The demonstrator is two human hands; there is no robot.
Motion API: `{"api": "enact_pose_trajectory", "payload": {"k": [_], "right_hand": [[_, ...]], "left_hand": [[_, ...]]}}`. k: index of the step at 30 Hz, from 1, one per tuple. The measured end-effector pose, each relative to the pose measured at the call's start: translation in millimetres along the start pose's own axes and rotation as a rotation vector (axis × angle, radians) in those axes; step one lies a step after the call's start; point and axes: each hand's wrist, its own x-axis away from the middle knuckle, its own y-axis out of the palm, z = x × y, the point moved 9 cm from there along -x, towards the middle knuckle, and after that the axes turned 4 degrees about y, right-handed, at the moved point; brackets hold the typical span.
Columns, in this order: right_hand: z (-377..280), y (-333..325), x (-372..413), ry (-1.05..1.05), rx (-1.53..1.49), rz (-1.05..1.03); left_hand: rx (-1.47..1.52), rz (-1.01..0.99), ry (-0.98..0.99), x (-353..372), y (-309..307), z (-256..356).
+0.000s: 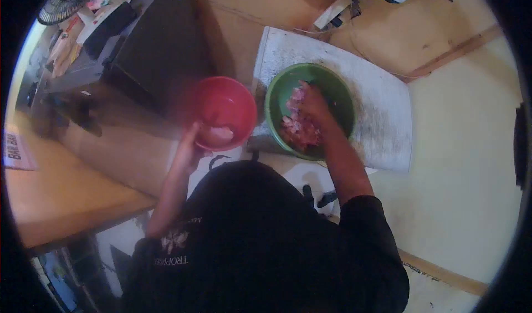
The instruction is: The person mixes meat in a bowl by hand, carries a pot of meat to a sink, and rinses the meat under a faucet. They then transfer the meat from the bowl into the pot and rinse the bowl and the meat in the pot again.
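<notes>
My left hand (195, 138) grips the near-left rim of a red plastic bowl (242, 99), which is held beside the white surface. A pale, smooth shape lies low inside the bowl, too blurred to name. On the white surface rests a green plastic basin (344, 99) with raw meat pieces (302, 133) heaped in its near-left part. My right hand (314, 107) reaches into this basin over the meat. Its fingers are curled at pink meat near the far-left side, and the fingertips are partly hidden.
Beneath the basin is a worn white board-like surface (385, 119). A dark cabinet (160, 52) stands on the left, with a fan (69, 0) and assorted items above it. A wooden tabletop (72, 196) is at the near left. A pale wall (460, 147) borders the right.
</notes>
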Motion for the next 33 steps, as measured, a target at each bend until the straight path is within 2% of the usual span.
{"api": "enact_pose_trajectory", "payload": {"k": [1, 2, 4, 5, 6, 8, 10, 11, 12, 13, 14, 16, 18, 20, 21, 23, 24, 26, 28, 30, 32, 33], "right_hand": [[-21, -2, 5, -0.039, 0.128, -0.037], [-13, 2, 3, -0.037, 0.125, -0.032], [18, 24, -17, 0.041, 0.318, -0.050], [37, 31, -30, 0.035, 0.313, -0.052], [58, 37, -43, -0.004, 0.212, -0.092], [53, 36, -44, -0.050, 0.113, -0.137], [14, -21, -20, 0.075, -0.114, 0.072], [-12, -39, -11, 0.069, -0.110, 0.064], [-25, -49, -2, 0.222, -0.291, -0.036], [-38, -53, 8, 0.377, -0.473, -0.137], [-61, -65, 12, 0.373, -0.472, -0.146], [-127, -56, 24, 0.168, -0.639, -0.404], [-167, -29, 26, 0.099, -0.526, -0.569], [-218, -1, 38, -0.045, -0.511, -0.717], [-221, 13, 36, -0.041, -0.513, -0.708], [-230, 36, 32, -0.387, -0.149, -0.645], [-223, 32, 26, -0.384, -0.145, -0.644], [-177, 4, -2, -0.109, -0.197, -0.501], [-97, -15, -28, 0.007, -0.078, -0.352], [-43, -13, -29, -0.074, 0.331, -0.377], [-24, 5, -11, -0.072, 0.363, -0.391], [-18, 17, -3, -0.072, 0.393, -0.401]], "left_hand": [[-0.152, 0.011, -0.058, 10, 15, 16], [-0.305, 0.024, -0.114, 16, 22, 22], [-0.307, 0.048, -0.077, 17, 22, 22], [-0.304, 0.076, -0.040, 17, 18, 23], [-0.306, 0.083, -0.039, 16, 12, 21], [-0.232, 0.013, -0.051, 13, 9, 13], [-0.304, 0.023, -0.041, 17, 17, 24], [-0.384, 0.027, -0.034, 19, 19, 28], [-0.377, 0.035, -0.034, 15, 13, 20], [-0.219, 0.042, -0.026, 8, 5, 4], [-0.063, 0.049, -0.016, 4, 0, -3], [-0.160, 0.099, -0.084, 6, 8, 0], [-0.264, 0.131, -0.148, 6, 8, -3], [-0.140, -0.034, -0.090, 3, 21, -9], [-0.144, -0.043, -0.093, 3, 23, -10], [-0.120, -0.040, -0.093, 2, 26, -11], [-0.118, -0.043, -0.095, 1, 26, -12], [-0.007, -0.050, -0.137, 1, 23, -18], [-0.081, 0.019, -0.096, 14, 19, -11], [-0.162, 0.090, -0.056, 14, 3, -7], [-0.344, -0.115, -0.231, 10, -13, -29], [-0.342, -0.098, -0.228, 16, -11, -28]]}}
